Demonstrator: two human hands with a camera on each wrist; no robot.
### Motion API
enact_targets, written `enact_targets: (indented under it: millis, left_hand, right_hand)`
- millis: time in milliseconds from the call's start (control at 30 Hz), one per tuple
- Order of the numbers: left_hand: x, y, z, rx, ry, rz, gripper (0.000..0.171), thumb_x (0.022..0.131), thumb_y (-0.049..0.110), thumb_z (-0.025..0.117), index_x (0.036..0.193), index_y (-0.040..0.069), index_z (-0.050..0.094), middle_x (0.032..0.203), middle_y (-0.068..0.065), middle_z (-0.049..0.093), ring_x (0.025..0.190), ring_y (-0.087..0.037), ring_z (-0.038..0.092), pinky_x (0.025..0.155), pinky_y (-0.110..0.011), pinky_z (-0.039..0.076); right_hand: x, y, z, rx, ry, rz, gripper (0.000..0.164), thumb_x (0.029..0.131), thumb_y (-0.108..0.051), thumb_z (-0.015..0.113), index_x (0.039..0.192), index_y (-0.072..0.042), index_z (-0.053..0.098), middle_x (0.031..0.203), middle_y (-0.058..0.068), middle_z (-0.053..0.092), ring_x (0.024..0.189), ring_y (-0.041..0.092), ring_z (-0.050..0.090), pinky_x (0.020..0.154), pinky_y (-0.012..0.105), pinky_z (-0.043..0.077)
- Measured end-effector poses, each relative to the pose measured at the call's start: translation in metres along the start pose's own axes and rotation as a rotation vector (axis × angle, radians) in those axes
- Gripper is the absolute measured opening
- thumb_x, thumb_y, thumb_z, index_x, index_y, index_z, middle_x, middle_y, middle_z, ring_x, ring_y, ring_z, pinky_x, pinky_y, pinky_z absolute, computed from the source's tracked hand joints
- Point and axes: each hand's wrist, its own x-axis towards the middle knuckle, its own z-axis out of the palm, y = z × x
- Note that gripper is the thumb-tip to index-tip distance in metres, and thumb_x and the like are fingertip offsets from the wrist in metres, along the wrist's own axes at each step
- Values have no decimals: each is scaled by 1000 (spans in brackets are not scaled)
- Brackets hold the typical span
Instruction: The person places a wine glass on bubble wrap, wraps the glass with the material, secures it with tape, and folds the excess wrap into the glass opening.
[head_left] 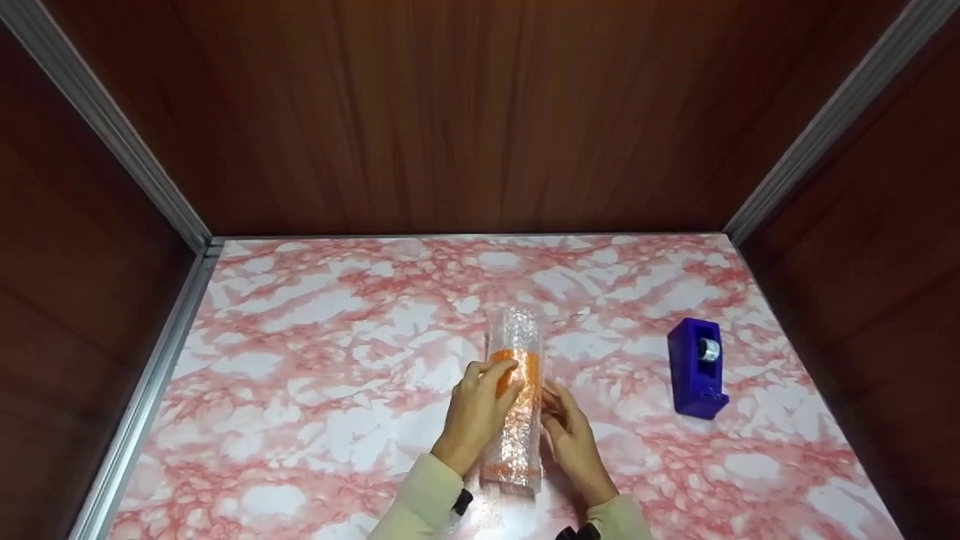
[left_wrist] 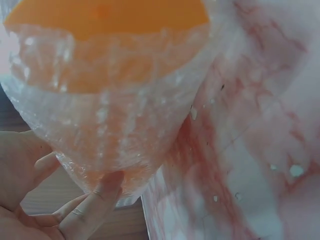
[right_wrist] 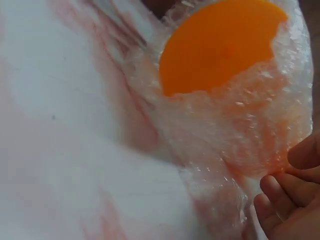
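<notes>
An orange object wrapped in clear bubble wrap (head_left: 517,446) lies lengthwise on the table as a long roll. Its round, flat orange end (right_wrist: 220,50) shows past the loose wrap in both wrist views. My left hand (head_left: 472,409) holds the roll from its left and upper side, thumb and fingers bent over it. On the right, my right hand (head_left: 574,442) pinches the bubble wrap low along its edge, thumb against fingers. A loose flap of wrap (right_wrist: 215,185) spreads beside the right fingers onto the table. Most of the orange object's body is covered.
A purple tape dispenser (head_left: 684,375) with a roll of clear tape (head_left: 709,349) stands to the right of the hands. The table (head_left: 322,397) has a red-and-white marbled cover. Brown wooden panels (head_left: 465,112) with metal edge rails (head_left: 142,165) enclose it at the back and sides.
</notes>
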Motion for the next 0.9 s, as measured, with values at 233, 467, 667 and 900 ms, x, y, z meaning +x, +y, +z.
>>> enact_targets:
  millis: [233, 467, 667, 900]
  left_hand:
    - [-1, -6, -4, -48, -30, -34, 42, 94, 28, 71, 132, 10, 63, 103, -13, 64, 79, -28, 66, 67, -38, 57]
    - [-4, -19, -9, -208, -45, -95, 33, 96, 11, 67, 127, 0, 66, 111, -12, 67, 83, -18, 69, 73, -28, 57]
    - [-1, -20, -8, -305, -93, -139, 36, 93, 18, 74, 126, 5, 69, 117, -8, 66, 85, -17, 67, 78, -28, 57]
    - [3, -17, -6, -280, -99, -107, 35, 92, 19, 75, 124, 4, 71, 121, -12, 64, 100, -27, 66, 84, -37, 56]
  right_hand:
    - [-4, -14, 3, -93, 4, -48, 55, 93, 19, 44, 146, 5, 45, 135, 25, 56, 119, 41, 55, 103, 56, 42]
    - [-11, -33, 5, -166, 17, -77, 53, 90, 20, 46, 141, 8, 50, 130, 25, 59, 119, 39, 56, 104, 52, 42]
    - [-9, -25, 1, -232, 50, -91, 47, 93, 19, 47, 138, 9, 53, 133, 22, 56, 116, 34, 56, 103, 46, 44]
    - [0, 7, -10, -166, 33, -112, 49, 92, 21, 44, 138, 9, 53, 129, 19, 56, 116, 34, 57, 103, 41, 46]
